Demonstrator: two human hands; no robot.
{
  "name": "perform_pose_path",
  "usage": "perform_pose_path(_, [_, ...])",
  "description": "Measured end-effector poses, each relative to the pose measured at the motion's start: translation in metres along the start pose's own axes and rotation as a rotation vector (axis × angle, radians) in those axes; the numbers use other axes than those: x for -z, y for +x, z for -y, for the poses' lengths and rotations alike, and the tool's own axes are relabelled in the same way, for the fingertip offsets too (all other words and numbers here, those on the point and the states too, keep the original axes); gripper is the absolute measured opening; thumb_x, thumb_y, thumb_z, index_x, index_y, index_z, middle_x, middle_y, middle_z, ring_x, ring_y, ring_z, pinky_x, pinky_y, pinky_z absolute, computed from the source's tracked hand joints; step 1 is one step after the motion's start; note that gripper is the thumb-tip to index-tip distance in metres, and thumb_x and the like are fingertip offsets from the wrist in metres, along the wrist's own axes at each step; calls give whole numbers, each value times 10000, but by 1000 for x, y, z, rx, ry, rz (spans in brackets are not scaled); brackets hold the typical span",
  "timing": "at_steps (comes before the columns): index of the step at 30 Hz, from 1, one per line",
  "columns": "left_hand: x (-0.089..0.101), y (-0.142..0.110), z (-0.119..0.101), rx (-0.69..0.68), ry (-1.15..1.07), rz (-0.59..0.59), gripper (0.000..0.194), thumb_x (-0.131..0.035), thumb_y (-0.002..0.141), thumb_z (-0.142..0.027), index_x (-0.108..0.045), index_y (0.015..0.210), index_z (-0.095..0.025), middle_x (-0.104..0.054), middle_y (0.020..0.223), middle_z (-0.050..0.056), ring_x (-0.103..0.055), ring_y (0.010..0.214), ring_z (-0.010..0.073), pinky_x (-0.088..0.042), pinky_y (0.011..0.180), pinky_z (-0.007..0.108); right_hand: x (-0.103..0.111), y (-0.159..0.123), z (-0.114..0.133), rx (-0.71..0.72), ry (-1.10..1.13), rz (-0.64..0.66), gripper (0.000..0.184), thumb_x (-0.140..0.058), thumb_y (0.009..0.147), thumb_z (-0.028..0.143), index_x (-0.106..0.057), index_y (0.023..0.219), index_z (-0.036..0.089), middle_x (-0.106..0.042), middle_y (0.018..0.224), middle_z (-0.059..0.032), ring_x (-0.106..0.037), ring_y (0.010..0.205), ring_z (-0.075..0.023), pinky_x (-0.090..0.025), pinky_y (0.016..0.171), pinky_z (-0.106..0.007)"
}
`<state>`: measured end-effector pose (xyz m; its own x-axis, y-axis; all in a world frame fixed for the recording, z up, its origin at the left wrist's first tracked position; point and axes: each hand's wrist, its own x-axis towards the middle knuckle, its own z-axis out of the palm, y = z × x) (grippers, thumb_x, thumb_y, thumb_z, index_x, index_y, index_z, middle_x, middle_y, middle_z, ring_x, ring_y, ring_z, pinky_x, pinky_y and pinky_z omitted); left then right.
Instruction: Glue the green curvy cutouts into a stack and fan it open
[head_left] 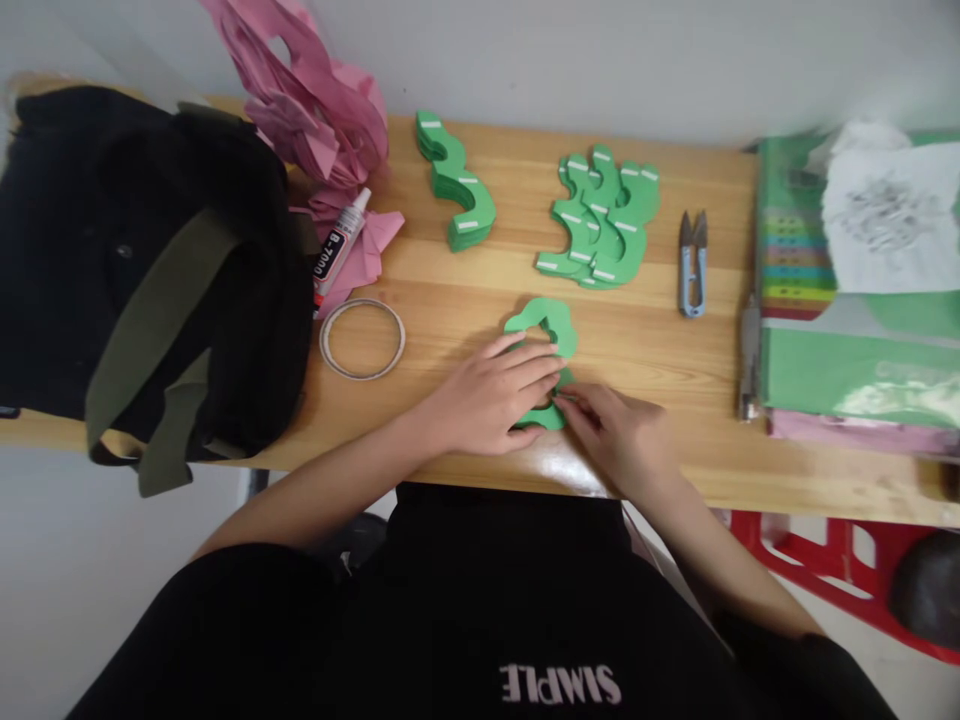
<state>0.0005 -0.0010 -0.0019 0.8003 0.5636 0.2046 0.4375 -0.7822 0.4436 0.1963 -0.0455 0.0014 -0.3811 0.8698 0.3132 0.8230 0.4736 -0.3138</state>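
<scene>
A curved green foam cut-out [545, 325] lies near the front edge of the wooden table [660, 345]. My left hand [491, 395] rests flat on its lower part, fingers stretched out and pressing it down. My right hand [619, 430] meets it from the right, fingertips pinched together at the piece's edge; what they pinch is too small to name. Farther back lie a neat stack of green cut-outs [455, 182] and a loose pile of green cut-outs [604, 218], all with white tape strips.
A tape ring [362, 339] and a glue tube [339, 245] lie left of the hands. Pink paper scraps [315, 95] and a black bag [142, 270] fill the left. Blue snips [693, 265] and a box of coloured sheets [855, 300] sit right.
</scene>
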Motion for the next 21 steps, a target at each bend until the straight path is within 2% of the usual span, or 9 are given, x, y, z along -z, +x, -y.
perform_pose_path(5, [0,0,0,3,2,1,446,-637,821,-348,-605,1197,-111,-599,1311,121,-484,1289,250,-285,1142,434,-2,3,1,-4,-31,11,261,-478,960,263,-665,839,127,-698,619,-24,-636,495,-118,-423,457,-215])
perform_pose_path(11, [-1,0,0,-1,-13,-5,420,-636,819,-334,-618,1179,-118,-607,1296,130,-488,1284,260,-294,1132,447,-1,0,-3,14,18,48,233,-478,958,246,-670,877,140,-736,723,-43,-672,574,-128,-471,530,-218])
perform_pose_path(17, [-1,0,0,-3,-5,-10,420,-643,814,-340,-621,1172,-121,-606,1300,125,-491,1279,256,-298,1130,442,0,-2,-5,-14,22,33,225,-473,951,231,-665,878,139,-734,720,-47,-671,570,-130,-482,526,-217])
perform_pose_path(21, [-1,0,1,-14,-2,-17,431,-649,809,-338,-623,1163,-95,-607,1298,132,-495,1273,259,-303,1129,436,0,-4,-11,-5,51,82,215,-472,948,235,-667,960,147,-744,784,-56,-681,615,-137,-490,546,-223])
